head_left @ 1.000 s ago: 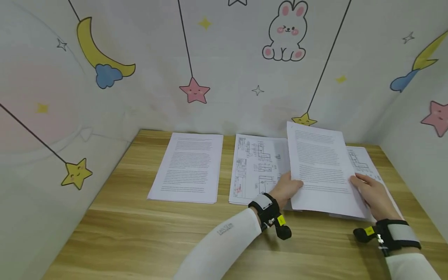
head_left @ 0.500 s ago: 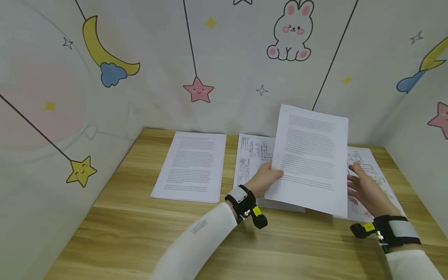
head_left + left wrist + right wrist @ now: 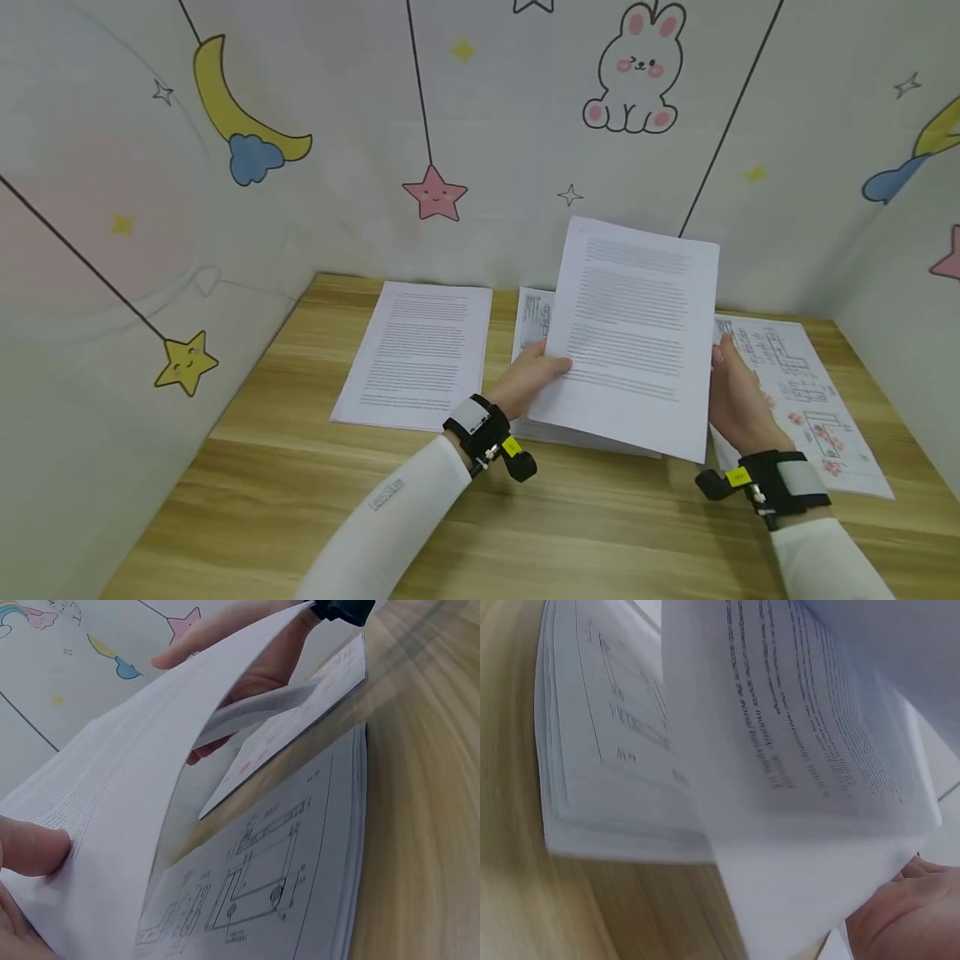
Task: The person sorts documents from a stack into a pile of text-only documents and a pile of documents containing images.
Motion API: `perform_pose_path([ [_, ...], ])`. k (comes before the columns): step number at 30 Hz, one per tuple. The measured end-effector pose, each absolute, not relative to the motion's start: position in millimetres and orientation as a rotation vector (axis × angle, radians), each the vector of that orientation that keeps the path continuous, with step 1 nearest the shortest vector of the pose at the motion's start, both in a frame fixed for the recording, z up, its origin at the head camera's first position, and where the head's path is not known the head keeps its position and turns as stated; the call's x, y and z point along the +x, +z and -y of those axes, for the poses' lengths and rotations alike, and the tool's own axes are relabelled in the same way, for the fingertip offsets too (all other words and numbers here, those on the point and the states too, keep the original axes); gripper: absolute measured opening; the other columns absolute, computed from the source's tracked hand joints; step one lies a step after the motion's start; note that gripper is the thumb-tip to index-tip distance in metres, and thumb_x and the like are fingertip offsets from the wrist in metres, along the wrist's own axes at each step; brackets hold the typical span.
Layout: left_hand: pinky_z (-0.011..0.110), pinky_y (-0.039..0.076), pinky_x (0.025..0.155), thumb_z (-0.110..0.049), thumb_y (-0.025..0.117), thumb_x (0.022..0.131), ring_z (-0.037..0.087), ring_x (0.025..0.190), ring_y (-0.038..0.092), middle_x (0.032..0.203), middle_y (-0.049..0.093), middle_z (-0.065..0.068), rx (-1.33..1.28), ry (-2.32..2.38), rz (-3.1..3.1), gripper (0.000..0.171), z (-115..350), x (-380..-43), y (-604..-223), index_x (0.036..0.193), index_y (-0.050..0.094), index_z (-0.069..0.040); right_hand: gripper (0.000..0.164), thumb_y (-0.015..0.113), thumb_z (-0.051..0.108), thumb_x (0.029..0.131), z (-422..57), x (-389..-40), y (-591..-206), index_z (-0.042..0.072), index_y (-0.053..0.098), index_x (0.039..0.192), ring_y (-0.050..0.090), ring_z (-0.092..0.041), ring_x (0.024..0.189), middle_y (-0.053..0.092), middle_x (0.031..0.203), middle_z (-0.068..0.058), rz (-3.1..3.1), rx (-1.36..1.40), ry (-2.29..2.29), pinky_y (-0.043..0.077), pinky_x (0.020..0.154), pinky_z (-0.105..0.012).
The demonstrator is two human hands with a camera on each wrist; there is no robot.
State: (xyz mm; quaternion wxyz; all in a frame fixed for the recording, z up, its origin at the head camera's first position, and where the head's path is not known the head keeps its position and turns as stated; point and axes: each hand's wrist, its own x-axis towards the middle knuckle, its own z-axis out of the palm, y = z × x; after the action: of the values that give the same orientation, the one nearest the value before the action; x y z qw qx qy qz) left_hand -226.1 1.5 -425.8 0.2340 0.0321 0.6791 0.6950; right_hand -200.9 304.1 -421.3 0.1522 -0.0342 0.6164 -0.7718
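My left hand (image 3: 525, 383) pinches printed text sheets (image 3: 630, 333) by their left edge, thumb on the front face. The sheets are raised and tilted over the table; the right wrist view shows more than one, fanned apart. At their right edge is my right hand (image 3: 742, 408), thumb up and fingers extended, partly hidden behind the paper. Below the raised sheets lies a stack of technical drawings (image 3: 247, 877), mostly covered in the head view. Drawings with red marks (image 3: 817, 417) lie on the right, beyond my right hand.
A stack of text pages (image 3: 420, 358) lies on the left of the wooden table (image 3: 285, 492). White walls (image 3: 510, 242) with cartoon prints stand close behind the table and on both sides.
The raised text sheets have moved left and up with my left hand, off the right-hand drawings. My right hand let go of their edge, then followed leftward. More of the red-marked drawings shows.
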Motion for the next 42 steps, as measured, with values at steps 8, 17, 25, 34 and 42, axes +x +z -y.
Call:
perform_pose_path([
  [8,0.033,0.051,0.084,-0.021,0.051,0.1,0.02,0.107,0.063,0.128,0.064,0.007,0.061,1.887,-1.891,0.049,21,-226,-433,0.148,0.044,-0.019,0.078,0.053,0.041,0.101,-272,-206,-421,0.015,0.009,0.16,0.056,0.005,0.109,0.052,0.126,0.019,-2.061,0.055,-1.945,0.048,0.088,-0.019],
  [17,0.033,0.053,0.083,-0.024,0.051,0.101,0.02,0.108,0.064,0.131,0.063,0.006,0.007,1.883,-1.992,0.05,47,-221,-438,0.15,0.039,-0.023,0.058,0.049,0.035,0.104,-218,-211,-427,0.015,0.031,0.155,0.064,0.0,0.097,0.064,0.113,0.015,-2.238,0.172,-1.887,0.052,0.082,-0.022],
  [25,0.034,0.056,0.084,-0.02,0.048,0.103,0.02,0.11,0.065,0.131,0.063,0.008,0.055,1.894,-2.06,0.045,73,-218,-443,0.147,0.042,-0.019,0.051,0.051,0.027,0.104,-190,-215,-432,0.01,0.04,0.15,0.056,-0.008,0.109,0.06,0.13,-0.006,-2.264,0.222,-1.924,0.042,0.095,-0.025],
  [34,0.036,0.051,0.093,-0.019,0.049,0.103,0.023,0.118,0.061,0.135,0.061,0.006,-0.047,1.844,-2.191,0.045,106,-215,-440,0.147,0.042,-0.02,0.048,0.051,0.026,0.104,-152,-224,-434,0.012,0.041,0.149,0.05,-0.024,0.129,0.054,0.14,-0.014,-2.242,0.177,-1.872,0.036,0.109,-0.039],
  [42,0.048,0.034,0.118,-0.017,0.048,0.102,0.025,0.136,0.048,0.148,0.05,0.01,-0.085,1.791,-2.289,0.051,143,-221,-439,0.152,0.036,-0.013,0.047,0.047,0.02,0.103,-116,-234,-433,0.015,0.039,0.15,0.053,-0.026,0.127,0.054,0.14,-0.01,-2.231,0.111,-1.805,0.044,0.104,-0.042],
])
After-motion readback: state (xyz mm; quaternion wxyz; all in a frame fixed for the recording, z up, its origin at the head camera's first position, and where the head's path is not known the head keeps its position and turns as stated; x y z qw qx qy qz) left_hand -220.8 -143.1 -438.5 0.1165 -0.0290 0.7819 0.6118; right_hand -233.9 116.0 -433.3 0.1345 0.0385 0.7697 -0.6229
